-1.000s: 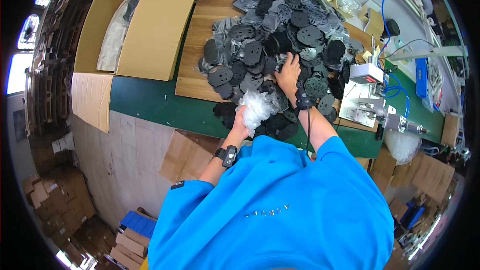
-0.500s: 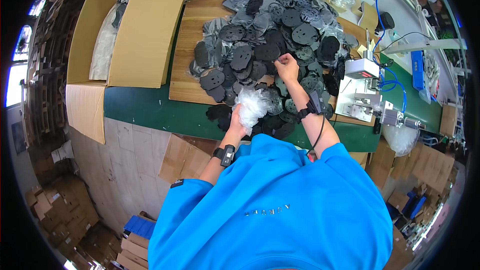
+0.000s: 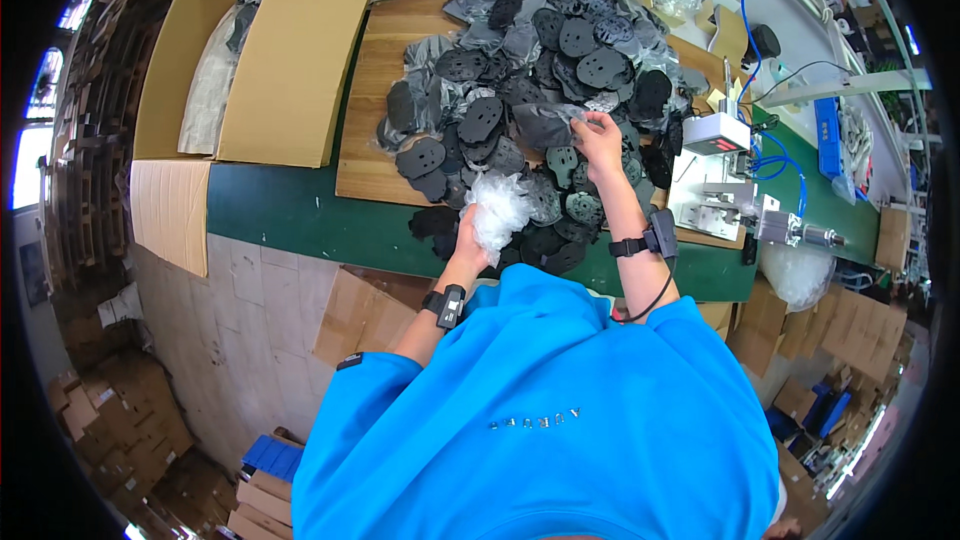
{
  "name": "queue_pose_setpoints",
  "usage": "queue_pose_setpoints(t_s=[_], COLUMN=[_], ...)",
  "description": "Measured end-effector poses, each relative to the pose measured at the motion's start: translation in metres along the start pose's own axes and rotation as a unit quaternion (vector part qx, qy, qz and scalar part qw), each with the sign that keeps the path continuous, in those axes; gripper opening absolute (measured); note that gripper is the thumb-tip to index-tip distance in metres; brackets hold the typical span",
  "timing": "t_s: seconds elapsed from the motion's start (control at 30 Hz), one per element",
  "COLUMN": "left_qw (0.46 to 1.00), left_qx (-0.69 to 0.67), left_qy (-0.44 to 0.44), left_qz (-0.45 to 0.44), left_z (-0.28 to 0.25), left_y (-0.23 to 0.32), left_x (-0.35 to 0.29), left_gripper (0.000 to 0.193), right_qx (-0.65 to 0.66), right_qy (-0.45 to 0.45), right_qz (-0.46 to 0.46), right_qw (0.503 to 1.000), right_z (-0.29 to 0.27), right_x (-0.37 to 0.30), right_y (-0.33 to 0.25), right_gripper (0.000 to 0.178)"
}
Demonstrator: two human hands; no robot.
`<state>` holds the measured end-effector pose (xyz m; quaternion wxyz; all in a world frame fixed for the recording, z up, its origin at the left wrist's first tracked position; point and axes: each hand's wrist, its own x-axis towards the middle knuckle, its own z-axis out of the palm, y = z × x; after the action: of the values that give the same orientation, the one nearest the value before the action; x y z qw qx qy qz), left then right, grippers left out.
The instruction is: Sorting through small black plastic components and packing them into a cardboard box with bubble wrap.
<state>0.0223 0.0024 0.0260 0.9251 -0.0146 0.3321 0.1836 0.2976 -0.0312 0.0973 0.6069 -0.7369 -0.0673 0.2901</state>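
A crumpled bunch of clear plastic bags (image 3: 502,212) is gripped in my left hand (image 3: 471,240), at the near edge of the heap. My right hand (image 3: 601,145) pinches one end of a dark grey piece in a thin plastic bag (image 3: 547,126), over the middle of the heap. Under and around both hands lies a big pile of flat, rounded black plates with holes (image 3: 482,120), some bare and some in clear bags. Part of the wooden board (image 3: 385,110) shows beneath the pile.
An open cardboard box (image 3: 290,60) stands at the left of the green table (image 3: 280,210). To the right is a small metal bench machine (image 3: 715,195) with a white display box (image 3: 716,134) and blue air hoses (image 3: 790,165). A blue bin (image 3: 833,135) sits farther right.
My right hand has moved a little right and nearer to me, drawing the bagged dark piece along the top of the heap. My left hand stays nearly in place with the clear bags.
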Motion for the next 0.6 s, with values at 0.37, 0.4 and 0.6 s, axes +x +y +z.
queue_pose_setpoints(t_s=[0.37,0.4,0.6], left_qw=[1.000,0.999,0.999], left_qx=[0.019,0.028,0.001], left_qy=[-0.017,-0.016,-0.044], left_qz=[-0.004,-0.001,-0.014], left_z=[-0.002,0.000,0.002], left_y=[-0.008,-0.007,-0.005], left_x=[-0.003,-0.004,-0.012], left_gripper=[0.046,0.046,0.038], right_qx=[-0.055,0.016,0.111], right_qy=[-0.025,-0.012,-0.026], right_qz=[-0.100,-0.104,-0.197], right_qw=[0.993,0.994,0.974], right_z=[-0.022,-0.022,-0.005], right_x=[-0.009,-0.010,-0.059], right_y=[-0.028,-0.031,-0.038], right_gripper=[0.019,0.018,0.016])
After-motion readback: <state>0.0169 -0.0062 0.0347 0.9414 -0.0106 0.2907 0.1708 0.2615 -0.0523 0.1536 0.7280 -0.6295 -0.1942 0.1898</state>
